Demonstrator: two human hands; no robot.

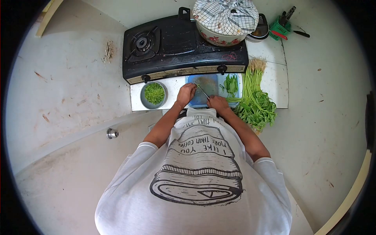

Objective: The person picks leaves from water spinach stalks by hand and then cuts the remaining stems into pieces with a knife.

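Observation:
My right hand (217,102) is closed around the handle of a small knife (203,92), its blade angled up and left over a blue cutting board (207,82). On the board's left side, my left hand (186,94) is bent in a pinch by the blade tip, at a bit of green stem (197,84). To the left stands a grey bowl (142,98) holding finely chopped greens (154,94). Loose green leaves (231,84) lie to the right of the board's middle. Beyond them is a large bundle of leafy stems (253,92), roots pointing toward the wall.
A black two-burner gas stove (172,47) stands just behind the board. On its right side sits a flowered pot (219,38) with a checked cloth (225,17) tied over its lid. A green basket (279,28) with knives stands at the far right corner.

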